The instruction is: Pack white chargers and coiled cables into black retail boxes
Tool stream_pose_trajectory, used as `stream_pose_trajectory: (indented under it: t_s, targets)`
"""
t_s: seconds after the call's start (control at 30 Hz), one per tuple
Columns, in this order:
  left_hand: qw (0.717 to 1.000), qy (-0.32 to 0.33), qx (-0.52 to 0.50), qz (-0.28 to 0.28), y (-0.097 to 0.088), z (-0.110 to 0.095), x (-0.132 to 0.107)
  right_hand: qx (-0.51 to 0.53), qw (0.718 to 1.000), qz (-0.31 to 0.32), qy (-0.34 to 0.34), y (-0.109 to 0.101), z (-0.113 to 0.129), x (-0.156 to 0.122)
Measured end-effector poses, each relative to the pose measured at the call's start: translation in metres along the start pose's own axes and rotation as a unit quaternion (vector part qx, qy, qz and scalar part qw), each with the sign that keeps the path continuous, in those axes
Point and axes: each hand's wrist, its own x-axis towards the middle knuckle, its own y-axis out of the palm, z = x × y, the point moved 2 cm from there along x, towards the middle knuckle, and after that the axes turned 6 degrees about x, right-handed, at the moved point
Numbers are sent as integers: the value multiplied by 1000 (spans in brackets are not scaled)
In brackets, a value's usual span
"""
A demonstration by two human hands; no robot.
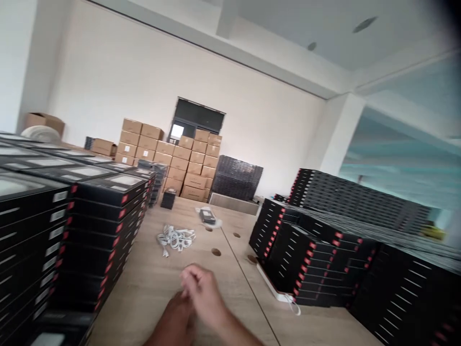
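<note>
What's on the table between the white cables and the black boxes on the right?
In the head view, the stretch of wooden tabletop between the white cables and the black boxes shows round holes and a dark seam.

A plain off-white wall (144, 72) rises behind the room, broken by a dark-framed window (200, 109) with a bright patch low in its left part, and brown cardboard cartons (175, 166) are stacked in front. Overhead, a pale ceiling (298, 29) with deep beams carries two grey oval fixtures (365, 24), while a white pillar (342, 129) stands at right. A wood-grain table (230, 293) with round cable holes (216, 252) fills the foreground.
</note>
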Motion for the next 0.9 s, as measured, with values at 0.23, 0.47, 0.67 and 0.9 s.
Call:
stream_pose_trajectory:
  t_s: [0.23, 0.47, 0.67, 0.9]
  targets:
    - [838, 54, 466, 279, -16, 22, 23, -367, 885, -277, 65, -275, -70, 39]
    - [878, 52, 392, 270, -18, 24, 27, -476, 835, -250, 113, -355, -107, -2]
    - [981, -106, 83, 143, -23, 15, 30, -463, 859, -182, -120, -252, -57, -5]
    - [932, -238, -273, -5, -39, 7, 43, -174, 923, -29, -342, -8, -51, -28]
